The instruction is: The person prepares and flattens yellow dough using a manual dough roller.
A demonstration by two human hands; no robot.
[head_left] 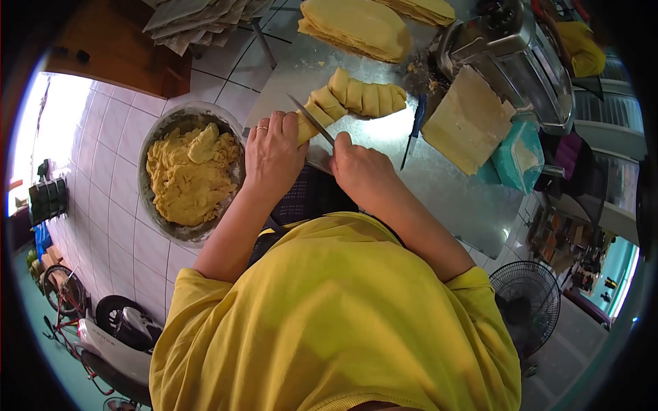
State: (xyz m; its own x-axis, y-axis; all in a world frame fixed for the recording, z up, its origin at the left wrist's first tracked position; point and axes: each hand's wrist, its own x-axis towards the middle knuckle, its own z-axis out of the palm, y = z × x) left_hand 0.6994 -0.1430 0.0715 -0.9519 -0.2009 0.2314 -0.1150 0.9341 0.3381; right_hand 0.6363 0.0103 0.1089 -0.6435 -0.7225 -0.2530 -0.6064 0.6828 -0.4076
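Observation:
A log of yellow dough [312, 116] lies on the metal table, and its far part is parted into several thick slices [373, 100]. My left hand [275, 147], with a ring on one finger, grips the near end of the log, fingers bent over it. In my right hand [360, 168] is a knife [310, 118], its handle mostly hidden by the fingers. The blade slants across the log just beyond my left fingertips. To the left of my left hand stands a round metal bowl [144, 171] of rough yellow dough [188, 181].
Stacked dough sheets [356, 27] lie at the table's [445, 198] far side. A metal rolling machine [517, 58] stands at right, near a flat dough sheet [469, 120], a dark blue-handled tool [415, 130] and a turquoise container [521, 161]. A fan [526, 305] stands right.

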